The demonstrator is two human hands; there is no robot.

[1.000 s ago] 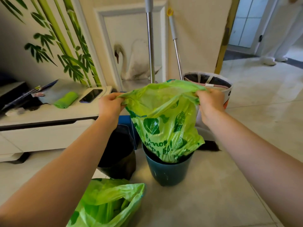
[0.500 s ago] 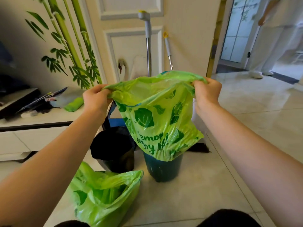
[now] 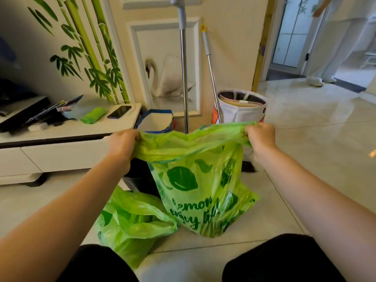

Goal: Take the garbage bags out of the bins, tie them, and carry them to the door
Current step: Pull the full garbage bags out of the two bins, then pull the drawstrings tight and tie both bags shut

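A green garbage bag [image 3: 199, 186] printed with dark green lemons hangs between my hands, its bottom resting on the floor tiles. My left hand [image 3: 123, 144] grips the left side of its rim and my right hand [image 3: 259, 136] grips the right side, stretching the mouth wide. A second green bag [image 3: 132, 222] lies slumped on the floor to the left, its mouth loose. A black bin [image 3: 140, 178] stands behind the held bag, mostly hidden. The dark green bin from earlier is hidden behind the bag.
Two mop poles [image 3: 184, 78] lean on the wall beside a white fabric basket [image 3: 242, 110] and a blue box [image 3: 155, 122]. A low white cabinet [image 3: 61, 147] with a phone [image 3: 119, 111] stands left. A person in white [image 3: 333, 41] stands in the doorway at right.
The bag has come out of the dark green bin and down toward me onto the floor, now next to the second bag. Both hands kept their grip and pulled farther apart.
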